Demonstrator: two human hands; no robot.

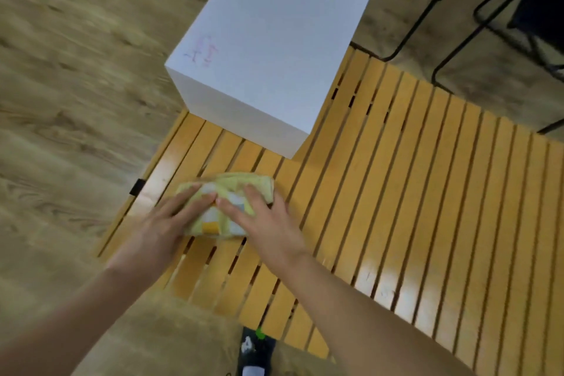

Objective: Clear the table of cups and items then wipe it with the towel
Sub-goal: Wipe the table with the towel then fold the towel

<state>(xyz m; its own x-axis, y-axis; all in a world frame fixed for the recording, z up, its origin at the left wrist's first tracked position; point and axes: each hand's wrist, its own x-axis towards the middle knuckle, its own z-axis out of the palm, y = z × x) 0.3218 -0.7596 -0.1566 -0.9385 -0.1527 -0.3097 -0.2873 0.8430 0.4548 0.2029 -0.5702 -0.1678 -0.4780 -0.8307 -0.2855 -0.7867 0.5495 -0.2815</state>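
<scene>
The fingers of both hands lie straight and flat, grasping nothing — they press down on a folded towel. The left hand covers the towel's left end, the right hand its right end, and their fingertips nearly meet over the middle. The towel is pale yellow with white and orange squares, and it lies on a slatted wooden table near the table's left edge. Just beyond it a white box with faint pink scribbles stands on the table's far corner. Black chair legs rise further back — the wooden floor is blurred.
</scene>
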